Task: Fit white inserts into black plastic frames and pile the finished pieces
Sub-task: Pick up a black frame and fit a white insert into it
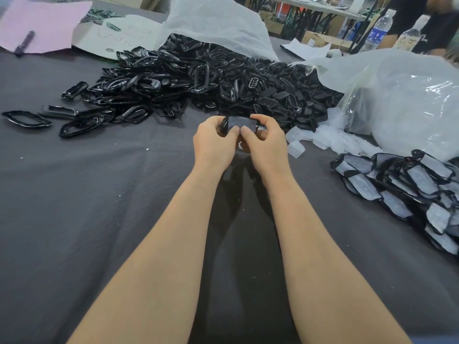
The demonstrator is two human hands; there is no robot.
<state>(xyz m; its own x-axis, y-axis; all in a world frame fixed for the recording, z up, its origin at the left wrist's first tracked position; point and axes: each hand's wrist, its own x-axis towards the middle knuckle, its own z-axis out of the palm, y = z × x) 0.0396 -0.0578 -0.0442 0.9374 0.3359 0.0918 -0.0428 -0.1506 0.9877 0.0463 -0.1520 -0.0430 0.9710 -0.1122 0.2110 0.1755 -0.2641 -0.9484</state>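
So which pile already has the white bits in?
The pile on the right: every piece there shows white. The big far pile is all black.

On the table [74, 194], toward the middle of the far edge: heap of empty frames [173, 78], its rear under the mouth of a plastic bag [218, 21] behind it. Left of the heap, toward the left edge: a few loose frames [26, 119]. At the far left corner: sheet of paper [42, 21] with a pen [24, 42] on it, cardboard sheet [119, 36] just right of that. Along the right edge: second bag [397, 100], loose inserts [335, 137] before it, pile of finished pieces [409, 189] nearer still. Over the middle, just before the heap: left hand [213, 142] and right hand [265, 142] gripping one frame [242, 124] between them. Beyond the far right corner: two water bottles [378, 31].
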